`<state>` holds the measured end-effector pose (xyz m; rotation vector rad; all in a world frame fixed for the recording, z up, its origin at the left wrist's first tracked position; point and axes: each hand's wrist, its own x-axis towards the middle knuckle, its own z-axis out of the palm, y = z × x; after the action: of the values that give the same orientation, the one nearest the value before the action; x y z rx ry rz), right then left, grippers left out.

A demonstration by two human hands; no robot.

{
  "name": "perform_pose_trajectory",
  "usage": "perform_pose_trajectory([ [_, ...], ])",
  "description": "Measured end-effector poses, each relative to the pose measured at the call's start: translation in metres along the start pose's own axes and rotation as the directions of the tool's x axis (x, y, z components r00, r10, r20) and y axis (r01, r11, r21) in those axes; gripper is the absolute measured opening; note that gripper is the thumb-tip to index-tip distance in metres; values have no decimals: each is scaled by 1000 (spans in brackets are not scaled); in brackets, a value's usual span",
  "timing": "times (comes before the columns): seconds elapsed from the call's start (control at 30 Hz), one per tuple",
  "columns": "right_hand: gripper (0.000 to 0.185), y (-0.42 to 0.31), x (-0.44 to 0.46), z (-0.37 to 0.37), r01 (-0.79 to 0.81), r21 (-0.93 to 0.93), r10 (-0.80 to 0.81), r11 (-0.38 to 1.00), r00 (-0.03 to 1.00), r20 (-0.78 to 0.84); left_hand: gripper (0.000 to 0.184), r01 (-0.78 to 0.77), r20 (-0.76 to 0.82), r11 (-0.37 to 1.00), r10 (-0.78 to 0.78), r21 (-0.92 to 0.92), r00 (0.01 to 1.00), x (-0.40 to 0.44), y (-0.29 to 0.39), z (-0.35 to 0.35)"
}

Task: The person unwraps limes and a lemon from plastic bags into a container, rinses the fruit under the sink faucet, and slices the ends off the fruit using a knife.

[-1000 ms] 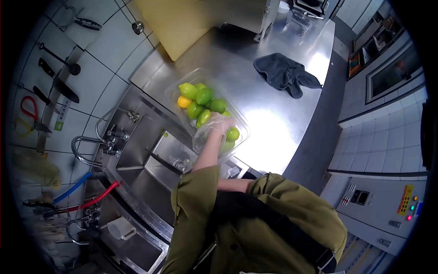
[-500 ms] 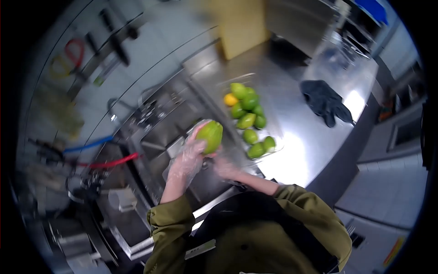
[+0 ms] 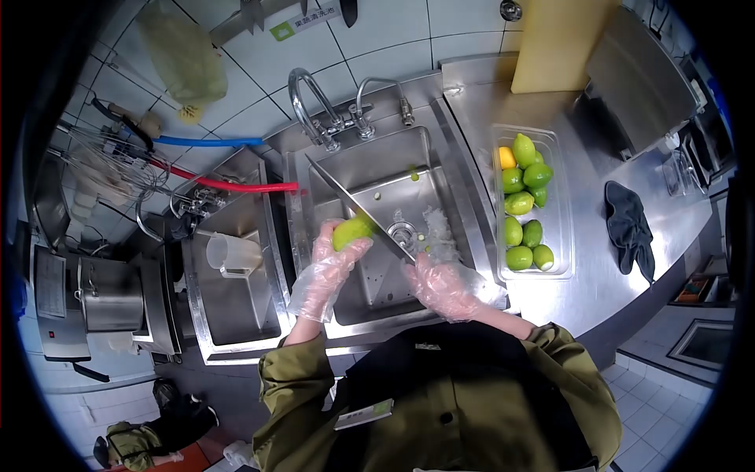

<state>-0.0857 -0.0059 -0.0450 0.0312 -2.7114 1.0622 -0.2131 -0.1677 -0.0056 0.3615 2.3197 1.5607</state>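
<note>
In my gloved left hand (image 3: 336, 256) is a green lime (image 3: 351, 232), gripped above the sink (image 3: 358, 315). The long blade of a knife (image 3: 346, 191) crosses at the lime's right side and seems to touch it. My gloved right hand (image 3: 444, 287) is closed round the knife's handle end; the handle itself is hidden by the fingers. Small green bits and a whitish clump of ice or plastic (image 3: 440, 232) lie in the basin near the drain (image 3: 401, 234). On the counter to the right, a clear tray (image 3: 557, 263) holds several limes (image 3: 519, 204) and one orange-yellow fruit (image 3: 507, 158).
Behind the basin stand two faucets (image 3: 311, 106). A second sink (image 3: 236, 307) on the left holds a clear jug (image 3: 233, 256). A dark glove or cloth (image 3: 627, 228) lies on the right counter. Another person (image 3: 149, 440) is at lower left.
My view has swung, so the sink now shows upright and fuller. My left hand keeps the lime. My right hand, blurred before, has moved right, and the knife now shows in it.
</note>
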Motion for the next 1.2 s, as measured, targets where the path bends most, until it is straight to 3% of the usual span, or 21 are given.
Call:
perform_pose_trajectory([
  [0.1,13,4,2,3,99,-73,-100,992,995,0,49,-71,9,988,70,140,998,-2,5,-1],
  [0.2,15,11,10,20,65,33,-64,997,997,-32,49,-193,84,920,174,341,981,-4,2,3],
  [0.23,18,10,19,21,52,-21,-51,998,998,22,49,-245,126,880,211,408,969,-4,-1,3],
  [0.37,19,14,35,51,92,-78,-84,993,992,97,49,-168,48,907,162,386,986,-6,-16,-4],
  [0.47,18,1,46,41,17,71,-26,997,991,132,49,74,16,958,-81,277,997,-6,-22,-10],
  [0.57,18,30,44,83,65,534,-130,843,988,85,49,-130,40,972,125,196,991,-31,-25,10],
  [0.6,18,44,40,104,-14,-25,24,1000,895,445,50,126,60,990,-122,-61,991,-26,-17,10],
  [0.63,19,48,39,98,-84,-31,89,996,930,358,51,89,-109,980,-110,-179,988,-21,-23,7],
  [0.7,20,43,22,97,-232,7,227,973,956,189,54,28,-68,815,-83,-579,994,-12,-37,1],
  [0.73,21,24,26,74,-275,30,267,961,949,171,55,14,-91,829,-78,-559,993,-12,-39,2],
  [0.8,23,0,32,43,-160,82,151,984,983,105,58,-14,-124,854,-60,-520,990,-8,-39,15],
  [0.9,22,3,35,42,-18,91,19,996,1000,-11,60,31,-174,981,-65,-190,983,-11,-32,27],
  [0.93,22,10,36,47,2,81,0,997,1000,-26,58,-3,-157,1000,7,27,988,-11,-36,24],
  [1.0,19,13,37,44,-29,56,30,998,999,-28,51,62,-131,961,-100,-268,986,-8,-42,23],
  [1.07,14,0,41,28,-128,32,129,991,992,-14,39,161,-115,805,-272,-571,955,-5,-49,20],
  [1.17,13,-12,37,8,78,-82,-87,994,990,-113,41,221,-89,703,-375,-676,923,-4,-69,16],
  [1.2,12,-10,32,13,42,-125,-51,991,997,-65,43,182,-81,663,-345,-726,935,-3,-80,19],
])
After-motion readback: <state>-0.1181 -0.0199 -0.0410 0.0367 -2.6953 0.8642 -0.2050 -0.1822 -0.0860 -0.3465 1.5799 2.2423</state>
